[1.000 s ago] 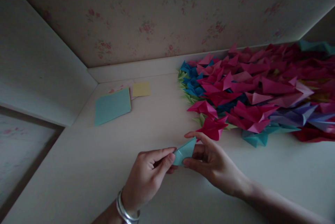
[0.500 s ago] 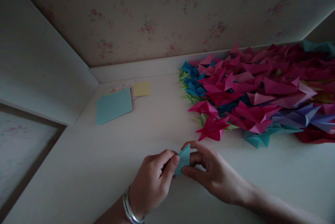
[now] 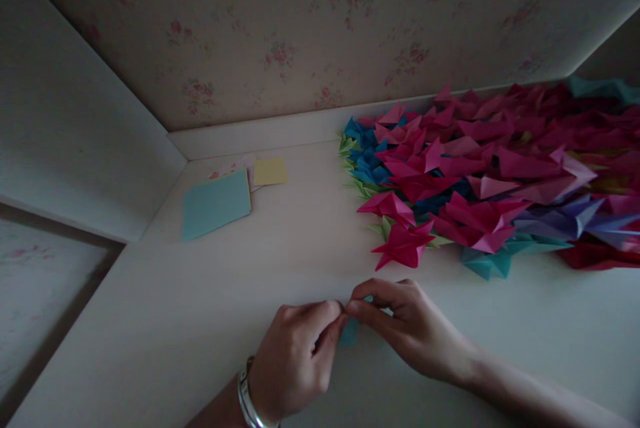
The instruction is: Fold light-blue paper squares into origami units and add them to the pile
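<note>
A small piece of folded teal paper [image 3: 349, 333] is held between both hands above the white tabletop, low in the middle of the head view. My left hand [image 3: 303, 351], with a silver bracelet at the wrist, pinches its upper left edge. From the other side, the thumb and index finger of my right hand [image 3: 400, 321] pinch the same paper at the top. The fingertips of both hands almost meet there. Most of the paper is covered by the fingers, so its exact fold is hidden.
A stack of teal paper squares [image 3: 217, 207] lies at the back left, beside a smaller yellow square [image 3: 270, 171]. A large heap of folded paper cranes [image 3: 480, 175], mostly pink, spreads along the back right. Behind stands a wall with flowered paper [image 3: 300, 35].
My right thumb and index finger have closed together on the paper's top, beside the left fingertips. The paper has tipped downward, and less of it shows.
</note>
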{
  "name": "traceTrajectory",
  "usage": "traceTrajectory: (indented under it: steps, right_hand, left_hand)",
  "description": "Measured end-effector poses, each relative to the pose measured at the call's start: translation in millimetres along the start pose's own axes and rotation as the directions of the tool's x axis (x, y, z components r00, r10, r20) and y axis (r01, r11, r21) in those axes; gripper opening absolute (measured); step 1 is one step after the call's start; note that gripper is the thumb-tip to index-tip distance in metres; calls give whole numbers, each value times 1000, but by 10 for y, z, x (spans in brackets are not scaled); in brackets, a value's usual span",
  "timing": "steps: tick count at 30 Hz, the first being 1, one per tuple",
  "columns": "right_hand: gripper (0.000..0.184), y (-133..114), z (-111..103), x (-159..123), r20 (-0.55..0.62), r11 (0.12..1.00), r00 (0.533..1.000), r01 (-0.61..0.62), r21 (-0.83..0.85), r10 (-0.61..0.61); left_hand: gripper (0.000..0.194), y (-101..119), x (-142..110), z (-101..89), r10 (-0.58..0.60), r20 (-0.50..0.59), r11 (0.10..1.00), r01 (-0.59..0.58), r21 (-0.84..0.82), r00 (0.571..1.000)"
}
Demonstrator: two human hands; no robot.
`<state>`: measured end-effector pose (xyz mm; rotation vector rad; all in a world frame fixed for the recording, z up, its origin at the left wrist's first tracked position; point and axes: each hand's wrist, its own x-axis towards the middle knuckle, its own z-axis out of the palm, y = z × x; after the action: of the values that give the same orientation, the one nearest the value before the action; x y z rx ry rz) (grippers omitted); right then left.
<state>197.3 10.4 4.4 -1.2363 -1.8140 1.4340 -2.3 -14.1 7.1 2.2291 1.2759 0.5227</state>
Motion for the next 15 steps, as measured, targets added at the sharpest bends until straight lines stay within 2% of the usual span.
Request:
traceTrajectory:
  steps: [4, 11, 15]
  right_hand:
    - [39, -1, -51, -3, 19, 999, 999, 27, -44, -26]
    - [49, -35, -97, -10, 46, 1000, 999, 23, 15, -24]
    - [48, -11, -60, 8, -81, 999, 995, 50, 4, -49]
  left_hand:
    - [28, 20, 0, -29, -39, 31, 995, 42, -90, 999]
    - [29, 81, 36, -116, -122, 128, 932, 158, -327, 984]
    - [32, 76, 54, -114, -216, 171, 879, 268, -395, 961]
